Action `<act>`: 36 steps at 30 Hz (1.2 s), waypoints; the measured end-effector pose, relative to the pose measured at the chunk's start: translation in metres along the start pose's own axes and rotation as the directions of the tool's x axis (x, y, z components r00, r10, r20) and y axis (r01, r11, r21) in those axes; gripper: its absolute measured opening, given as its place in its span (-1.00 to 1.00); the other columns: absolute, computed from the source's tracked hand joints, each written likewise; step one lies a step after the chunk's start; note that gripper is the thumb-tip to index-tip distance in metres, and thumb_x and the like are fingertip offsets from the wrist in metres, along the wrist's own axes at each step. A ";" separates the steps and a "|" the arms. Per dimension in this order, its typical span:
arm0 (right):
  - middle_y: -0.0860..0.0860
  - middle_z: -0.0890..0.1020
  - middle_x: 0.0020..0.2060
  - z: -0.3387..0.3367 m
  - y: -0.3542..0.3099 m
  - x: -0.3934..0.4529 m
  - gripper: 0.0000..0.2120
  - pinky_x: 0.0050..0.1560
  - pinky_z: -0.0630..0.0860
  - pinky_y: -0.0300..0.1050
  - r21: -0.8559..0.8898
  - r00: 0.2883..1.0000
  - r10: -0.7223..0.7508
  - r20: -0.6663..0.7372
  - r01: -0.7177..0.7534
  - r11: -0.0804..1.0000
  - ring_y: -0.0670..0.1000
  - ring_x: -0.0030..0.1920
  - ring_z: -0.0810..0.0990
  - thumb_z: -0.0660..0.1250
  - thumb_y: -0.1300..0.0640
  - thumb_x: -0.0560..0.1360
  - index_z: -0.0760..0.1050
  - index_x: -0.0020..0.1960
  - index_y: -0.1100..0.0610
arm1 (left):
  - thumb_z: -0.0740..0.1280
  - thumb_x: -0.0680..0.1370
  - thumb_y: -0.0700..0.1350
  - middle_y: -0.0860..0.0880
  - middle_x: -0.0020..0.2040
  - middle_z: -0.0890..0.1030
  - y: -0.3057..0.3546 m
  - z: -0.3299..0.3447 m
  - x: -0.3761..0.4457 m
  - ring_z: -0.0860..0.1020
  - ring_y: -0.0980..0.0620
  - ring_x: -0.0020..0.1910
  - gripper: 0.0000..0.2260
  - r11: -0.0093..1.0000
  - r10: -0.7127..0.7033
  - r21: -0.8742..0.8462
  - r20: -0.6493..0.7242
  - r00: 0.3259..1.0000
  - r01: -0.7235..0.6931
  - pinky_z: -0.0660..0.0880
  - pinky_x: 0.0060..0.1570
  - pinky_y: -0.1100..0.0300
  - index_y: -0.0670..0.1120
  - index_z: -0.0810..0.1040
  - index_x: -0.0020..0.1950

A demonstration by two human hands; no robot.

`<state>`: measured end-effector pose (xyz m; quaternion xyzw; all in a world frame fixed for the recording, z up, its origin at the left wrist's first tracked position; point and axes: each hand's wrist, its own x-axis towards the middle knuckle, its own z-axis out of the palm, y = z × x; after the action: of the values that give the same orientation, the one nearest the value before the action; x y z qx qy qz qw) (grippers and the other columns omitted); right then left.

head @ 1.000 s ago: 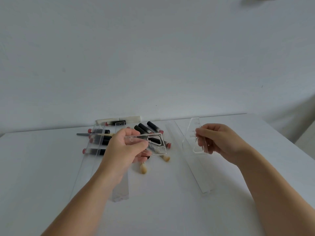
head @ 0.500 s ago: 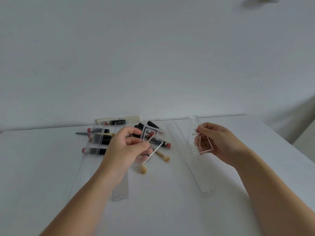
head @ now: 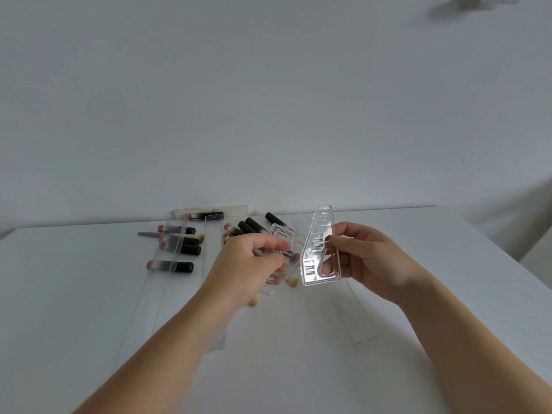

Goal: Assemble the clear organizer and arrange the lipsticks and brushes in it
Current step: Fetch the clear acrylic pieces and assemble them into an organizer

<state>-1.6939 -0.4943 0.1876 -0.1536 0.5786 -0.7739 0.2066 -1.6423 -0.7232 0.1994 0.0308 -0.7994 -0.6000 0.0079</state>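
My left hand grips a clear organizer side panel, tilted and partly hidden by the fingers. In my right hand is a second clear side panel, pinched upright by its right edge, with slots and a cutout showing. The two panels sit close together above the white table. Several black lipsticks with pink ends lie at the back left, some under long clear strips. Brush tips peek out beneath the left panel.
A long clear strip lies flat on the table right of centre, running toward me. Another clear strip runs along the left. A pale box rests against the white wall at the back. The table's right edge falls away.
Both hands moved toward each other. The right panel turned upright and shifted left. The left panel swung down and now stands close beside it.
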 end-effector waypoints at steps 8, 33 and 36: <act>0.19 0.69 -0.13 0.022 0.001 -0.002 -0.89 -0.07 0.63 0.03 0.088 0.949 -0.238 -0.206 0.260 0.962 0.16 -0.10 0.69 0.51 0.29 0.33 0.60 -0.31 0.17 | 0.31 0.55 0.23 -0.11 -0.13 0.76 -0.001 0.014 -0.004 0.71 -0.24 -0.09 -0.68 0.978 -0.071 -0.195 0.022 0.997 0.074 0.56 -0.21 0.11 0.06 0.74 -0.07; -0.04 0.58 0.08 0.019 0.021 0.008 -0.35 -0.07 0.43 -0.06 -0.904 0.902 -0.103 -0.420 -0.406 0.136 0.06 0.11 0.55 0.37 -0.22 0.39 0.38 0.41 0.00 | 0.35 0.59 -0.20 -0.15 -0.16 0.74 -0.006 0.016 0.003 0.73 -0.20 -0.07 -0.89 0.887 -0.216 -0.416 0.011 0.976 0.201 0.62 -0.25 0.06 -0.22 0.64 0.03; -0.09 0.58 -0.11 0.013 0.019 0.008 -0.52 -0.16 0.46 -0.09 -0.880 0.886 -0.120 -0.448 -0.414 0.231 0.01 -0.07 0.57 0.36 -0.15 0.35 0.52 0.20 0.02 | 0.35 0.58 -0.19 -0.14 -0.13 0.75 0.001 0.020 0.001 0.72 -0.25 -0.04 -0.90 0.914 -0.196 -0.365 -0.006 0.981 0.180 0.64 -0.13 -0.06 -0.19 0.64 -0.03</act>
<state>-1.6917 -0.5140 0.1731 -0.0170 0.9700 -0.2423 0.0108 -1.6443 -0.7036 0.1946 0.1182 -0.6680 -0.7342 -0.0275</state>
